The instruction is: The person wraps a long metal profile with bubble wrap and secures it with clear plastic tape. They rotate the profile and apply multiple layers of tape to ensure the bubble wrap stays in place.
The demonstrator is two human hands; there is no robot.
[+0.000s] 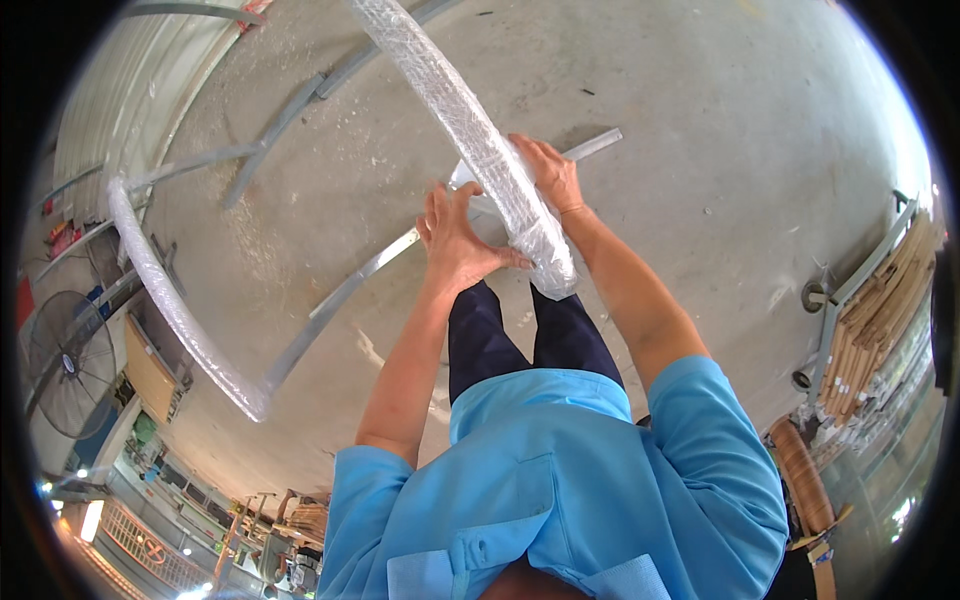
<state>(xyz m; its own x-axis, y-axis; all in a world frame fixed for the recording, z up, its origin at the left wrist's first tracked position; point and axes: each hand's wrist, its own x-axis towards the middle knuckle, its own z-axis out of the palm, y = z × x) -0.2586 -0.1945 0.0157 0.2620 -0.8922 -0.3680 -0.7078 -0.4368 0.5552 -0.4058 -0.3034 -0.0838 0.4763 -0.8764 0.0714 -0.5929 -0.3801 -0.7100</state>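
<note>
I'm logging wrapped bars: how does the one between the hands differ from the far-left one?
The central bar is between left hand and right hand; the left bar is untouched. The central bar runs off the picture's top edge; the left bar shows both ends. Both wear shiny wrap.

Conc. floor point(720, 250), grey w/ pale scuffs; tiny dk. scrap point(588, 92) on it. Metal bars point(365, 273) on/above it, can't tell which; long wrapped pc. point(173, 305) at L. spans two.
</note>
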